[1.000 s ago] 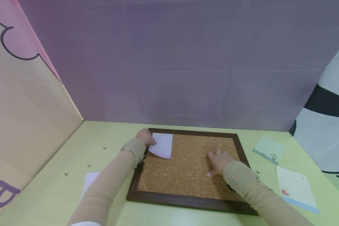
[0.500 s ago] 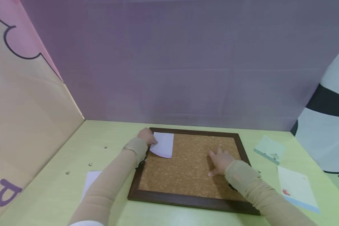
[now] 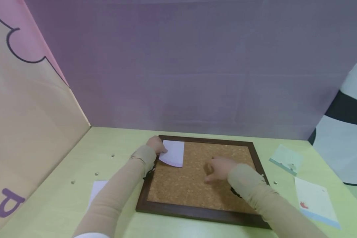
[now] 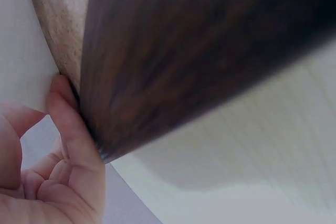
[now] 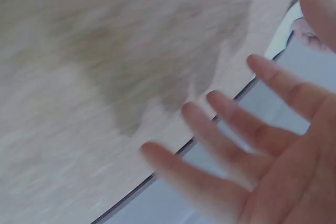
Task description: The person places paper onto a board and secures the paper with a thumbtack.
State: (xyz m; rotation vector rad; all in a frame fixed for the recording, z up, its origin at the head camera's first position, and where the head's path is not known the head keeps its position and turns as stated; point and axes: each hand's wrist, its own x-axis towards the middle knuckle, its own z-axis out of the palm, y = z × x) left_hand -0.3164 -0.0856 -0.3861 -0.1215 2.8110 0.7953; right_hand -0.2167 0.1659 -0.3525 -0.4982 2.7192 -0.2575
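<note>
One rectangular cork board with a dark-brown frame (image 3: 196,213) sits nearest; over its right half I see the right hand (image 3: 221,167), loose and empty. Farther left, the left hand (image 3: 156,144) pinches the pale lilac paper sheet (image 3: 175,153) at the board's far-left corner; a slipping pinch could skew it.

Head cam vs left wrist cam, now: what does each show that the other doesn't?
Head only: the right hand, the green sheet, the white sheet with a red picture, the second lilac sheet beside the left sleeve, and small shiny pieces.

Left wrist only: the palm side of the left hand, its curled fingers close up.

Both: that hand at the lilac sheet on the framed corkboard, plus part of the table.
</note>
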